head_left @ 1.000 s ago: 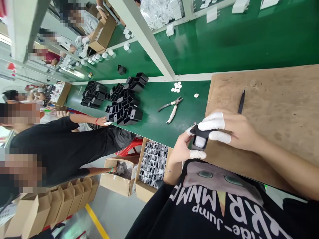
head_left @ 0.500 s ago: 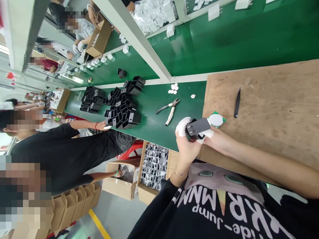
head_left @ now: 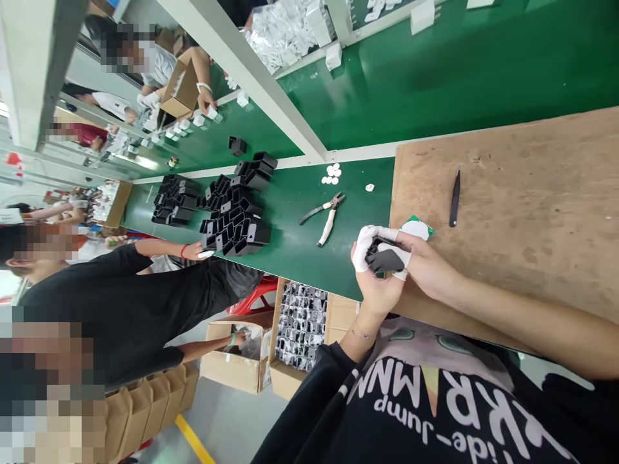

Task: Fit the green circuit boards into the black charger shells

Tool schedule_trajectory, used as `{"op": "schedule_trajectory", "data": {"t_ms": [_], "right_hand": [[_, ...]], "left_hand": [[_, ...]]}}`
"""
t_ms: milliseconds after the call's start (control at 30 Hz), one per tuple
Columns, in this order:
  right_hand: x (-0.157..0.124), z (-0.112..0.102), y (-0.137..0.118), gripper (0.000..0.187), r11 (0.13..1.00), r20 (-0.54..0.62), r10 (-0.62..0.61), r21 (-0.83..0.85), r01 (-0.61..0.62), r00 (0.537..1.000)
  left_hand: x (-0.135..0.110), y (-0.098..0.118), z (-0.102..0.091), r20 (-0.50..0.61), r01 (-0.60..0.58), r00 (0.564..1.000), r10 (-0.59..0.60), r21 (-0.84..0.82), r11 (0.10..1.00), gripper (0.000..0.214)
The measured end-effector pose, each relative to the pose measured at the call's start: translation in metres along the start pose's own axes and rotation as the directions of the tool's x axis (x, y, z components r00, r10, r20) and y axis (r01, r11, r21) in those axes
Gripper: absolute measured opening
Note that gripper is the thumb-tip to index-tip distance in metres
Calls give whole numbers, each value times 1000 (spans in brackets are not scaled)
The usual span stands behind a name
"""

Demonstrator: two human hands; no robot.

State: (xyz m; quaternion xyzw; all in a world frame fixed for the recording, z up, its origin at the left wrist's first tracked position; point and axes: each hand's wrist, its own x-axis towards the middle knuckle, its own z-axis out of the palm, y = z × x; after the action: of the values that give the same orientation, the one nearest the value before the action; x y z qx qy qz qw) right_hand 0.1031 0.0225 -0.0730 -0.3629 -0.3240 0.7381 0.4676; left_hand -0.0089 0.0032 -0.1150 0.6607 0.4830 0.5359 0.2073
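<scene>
Both my hands meet around a small black plastic housing [head_left: 385,260] near the table's front edge. My left hand [head_left: 373,281], with white coverings on its fingers, wraps the housing from the left. From the right, my right hand [head_left: 416,252], also with white-covered fingers, presses on it, and its fingers hide part of the housing. Just behind my right hand lies a round white piece with a green edge [head_left: 418,227], partly covered by the hand. Cutting pliers [head_left: 329,218] with pale-wrapped handles lie to the left. Black tweezers [head_left: 455,198] lie on the brown board [head_left: 522,212].
Black housings [head_left: 236,222] stand clustered on the green table, with a co-worker's hand [head_left: 196,251] beside them. White discs [head_left: 331,174] lie near a slanted frame post [head_left: 271,84]. Below the table edge is a carton of wrapped parts [head_left: 300,325]. Other people work along the line.
The housing has turned in my hands, its flat face now less exposed. My right fingers have come up over it, and both hands sit slightly further right.
</scene>
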Motion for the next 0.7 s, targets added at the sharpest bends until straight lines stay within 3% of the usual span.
{"op": "schedule_trajectory", "data": {"t_ms": [133, 200, 267, 367, 467, 533, 600, 700], "right_hand": [[4, -7, -15, 59, 950, 218, -68, -284, 129, 974], [1, -9, -21, 79, 854, 271, -86, -475, 211, 959], [-4, -7, -24, 89, 704, 227, -105, -670, 234, 968], [-9, 1, -27, 69, 482, 122, -184, -853, 198, 975], [6, 0, -44, 52, 363, 86, -233, -916, 169, 969], [34, -15, -66, 53, 283, 37, -325, -950, 135, 945], [72, -45, -92, 64, 125, -68, -514, -992, -3, 855], [131, -104, -125, 92, 94, -302, -591, -947, -308, 748]], "left_hand": [[10, 1, -1, -29, 109, 993, -114, -143, 984, 65], [16, 2, -4, -9, 189, 981, -194, -193, 963, 71], [20, 3, -7, 16, 218, 975, -220, -196, 956, 74], [23, 8, -11, 69, 196, 979, -190, -99, 976, 71], [22, 12, -24, 126, 131, 984, -125, -43, 990, 72], [19, 10, -39, 132, 97, 987, -94, -19, 995, 74], [11, 4, -60, 112, 110, 987, -114, 41, 993, 75], [-9, -12, -90, 39, 212, 975, -221, 160, 964, 70]]}}
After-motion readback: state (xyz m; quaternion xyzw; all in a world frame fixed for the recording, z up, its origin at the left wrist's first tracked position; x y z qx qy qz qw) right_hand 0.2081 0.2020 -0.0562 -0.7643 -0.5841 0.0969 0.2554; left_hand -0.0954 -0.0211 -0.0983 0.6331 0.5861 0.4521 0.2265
